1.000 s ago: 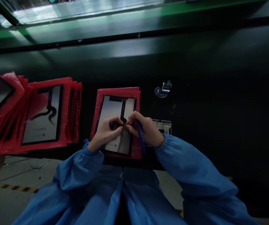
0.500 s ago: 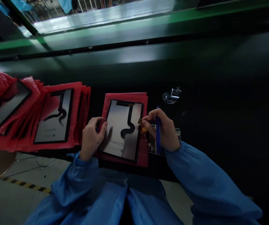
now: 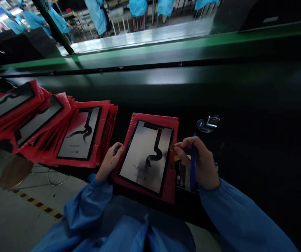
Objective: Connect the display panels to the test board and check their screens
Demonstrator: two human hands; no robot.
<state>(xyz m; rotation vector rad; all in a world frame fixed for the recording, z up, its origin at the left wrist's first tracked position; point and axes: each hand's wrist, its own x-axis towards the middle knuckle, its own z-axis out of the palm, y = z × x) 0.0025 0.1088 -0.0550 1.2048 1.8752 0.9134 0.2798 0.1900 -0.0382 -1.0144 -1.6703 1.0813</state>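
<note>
Right hand (image 3: 205, 166) and left hand (image 3: 110, 160): drawn apart since one second earlier, when both met over the ribbon cable (image 3: 156, 150). Right thumb and forefinger pinch a small gold-brown piece (image 3: 171, 147); blue tool (image 3: 193, 164) lodged behind them. Left fingers curled, grip not discernible. Display panel (image 3: 140, 150): between both hands' fingers, on red wrap (image 3: 170, 196). Step, as judged: connector handling; next move calls for a light, steady pinch.
</note>
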